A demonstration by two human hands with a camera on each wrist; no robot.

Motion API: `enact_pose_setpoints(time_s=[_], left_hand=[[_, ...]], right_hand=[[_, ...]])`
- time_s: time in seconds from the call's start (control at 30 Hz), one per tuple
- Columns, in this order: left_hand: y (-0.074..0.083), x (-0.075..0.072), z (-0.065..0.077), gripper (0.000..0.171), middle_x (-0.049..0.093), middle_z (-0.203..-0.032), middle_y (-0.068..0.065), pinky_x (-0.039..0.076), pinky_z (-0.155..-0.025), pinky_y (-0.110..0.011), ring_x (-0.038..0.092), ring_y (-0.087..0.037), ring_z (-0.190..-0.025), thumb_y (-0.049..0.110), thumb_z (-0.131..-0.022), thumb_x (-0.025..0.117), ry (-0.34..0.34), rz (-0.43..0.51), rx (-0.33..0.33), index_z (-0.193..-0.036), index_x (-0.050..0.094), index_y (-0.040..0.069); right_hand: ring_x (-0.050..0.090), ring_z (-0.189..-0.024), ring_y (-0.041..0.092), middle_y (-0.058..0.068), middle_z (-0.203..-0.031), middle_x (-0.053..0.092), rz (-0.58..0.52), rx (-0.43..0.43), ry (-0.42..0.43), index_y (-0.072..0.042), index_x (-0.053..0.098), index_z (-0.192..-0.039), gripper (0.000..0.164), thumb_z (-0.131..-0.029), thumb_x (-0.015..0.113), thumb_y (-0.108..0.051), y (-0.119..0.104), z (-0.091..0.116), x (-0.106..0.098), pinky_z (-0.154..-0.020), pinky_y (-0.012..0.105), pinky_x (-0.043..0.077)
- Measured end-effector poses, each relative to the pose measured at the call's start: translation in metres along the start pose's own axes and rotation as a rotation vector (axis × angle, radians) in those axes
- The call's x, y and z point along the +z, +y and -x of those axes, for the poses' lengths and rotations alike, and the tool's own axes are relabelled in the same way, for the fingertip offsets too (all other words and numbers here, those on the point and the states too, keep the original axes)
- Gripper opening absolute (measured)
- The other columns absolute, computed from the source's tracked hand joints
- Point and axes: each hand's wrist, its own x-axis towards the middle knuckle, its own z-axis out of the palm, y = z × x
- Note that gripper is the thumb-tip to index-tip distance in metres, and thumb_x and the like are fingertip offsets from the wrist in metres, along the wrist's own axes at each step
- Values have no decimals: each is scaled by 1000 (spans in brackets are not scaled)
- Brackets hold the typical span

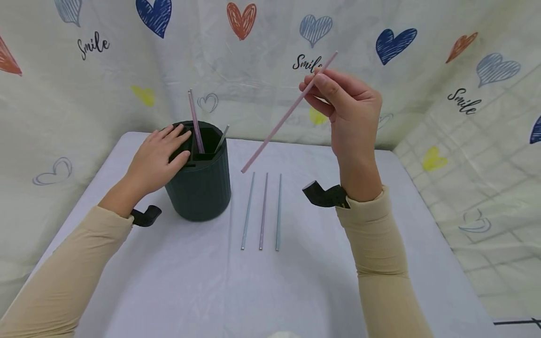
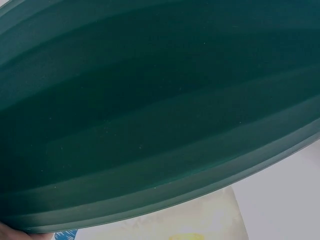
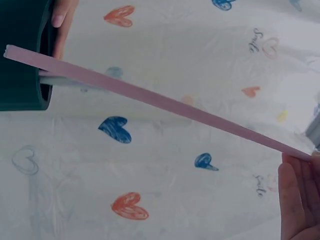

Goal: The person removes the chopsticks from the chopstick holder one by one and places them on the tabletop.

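My right hand (image 1: 351,105) pinches a long, thin pink stick (image 1: 283,122) near its upper end, between thumb and fingers. The stick slants down to the left in the air, its lower tip right of a dark green ribbed pen holder (image 1: 198,192). My left hand (image 1: 154,162) rests on the holder's left rim with fingers spread. Inside the holder lean another pink stick (image 1: 196,122) and a shorter-looking pale stick (image 1: 222,139). In the left wrist view the holder's ribbed wall (image 2: 150,110) fills most of the picture.
On the white table (image 1: 190,281), right of the holder, lie a light blue stick (image 1: 248,211), a pinkish purple stick (image 1: 264,211) and a teal stick (image 1: 279,211), roughly parallel. A heart-printed cloth (image 1: 270,94) hangs behind. Both wrists wear a black camera mount (image 1: 325,195).
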Motion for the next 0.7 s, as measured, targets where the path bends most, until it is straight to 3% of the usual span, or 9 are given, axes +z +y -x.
enact_pose_setpoints(time_s=[0.17, 0.7], left_hand=[[1, 0, 0, 58, 24, -164, -19, 9, -125, -59, 15, -40, -154, 35, -104, 40, 3, 3, -1, -155, 34, 7], [2, 1, 3, 58, 23, -165, -18, 7, -125, -59, 14, -40, -154, 34, -104, 40, 5, 2, 1, -156, 33, 7]], right_hand=[[76, -78, 27, 16, -83, 76, 43, 65, 45, 8, 77, -97, 16, -83, 76, 0, 5, -1, -24, -80, 35, 61], [76, -74, 15, 3, -79, 77, 278, 512, 72, -4, 80, -92, 9, -88, 74, -9, 68, -16, -98, -74, 24, 62]])
